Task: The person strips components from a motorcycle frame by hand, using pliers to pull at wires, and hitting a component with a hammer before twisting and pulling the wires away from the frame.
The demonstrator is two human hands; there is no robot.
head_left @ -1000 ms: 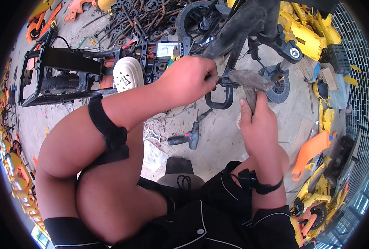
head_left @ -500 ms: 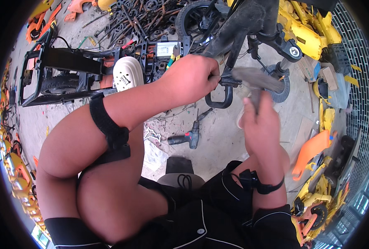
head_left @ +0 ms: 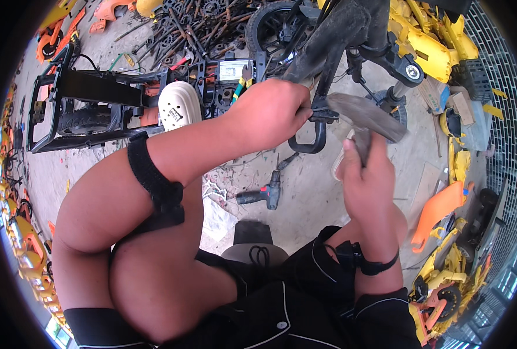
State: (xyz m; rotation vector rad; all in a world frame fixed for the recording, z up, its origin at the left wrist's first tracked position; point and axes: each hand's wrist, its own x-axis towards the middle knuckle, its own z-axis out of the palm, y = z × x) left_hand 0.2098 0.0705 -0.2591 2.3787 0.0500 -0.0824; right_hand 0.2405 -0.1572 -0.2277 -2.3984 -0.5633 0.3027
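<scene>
My right hand (head_left: 372, 177) is wrapped round the short handle of a hammer (head_left: 364, 116), its worn grey head raised at the right of a black metal frame (head_left: 337, 38). The left end of the head is close to a dark bracket (head_left: 323, 114) on this frame; whether they touch I cannot tell. A black loop (head_left: 313, 143) hangs below the bracket. My left hand (head_left: 273, 110) is closed in a fist at the bracket's left side. A thin dark end shows at its fingers, but most of what it grips is hidden.
A cordless drill (head_left: 267, 192) lies on the floor below the frame. Pliers (head_left: 242, 84) with green and yellow handles rest on a second black frame (head_left: 95, 87) at left. Rusty metal parts (head_left: 194, 26) are heaped behind; yellow panels (head_left: 424, 49) and an orange panel (head_left: 439, 212) lie at right.
The hammer, blurred before, now shows sharply with its head tilted slightly more and a little lower at its right end. My left hand stays at the bracket.
</scene>
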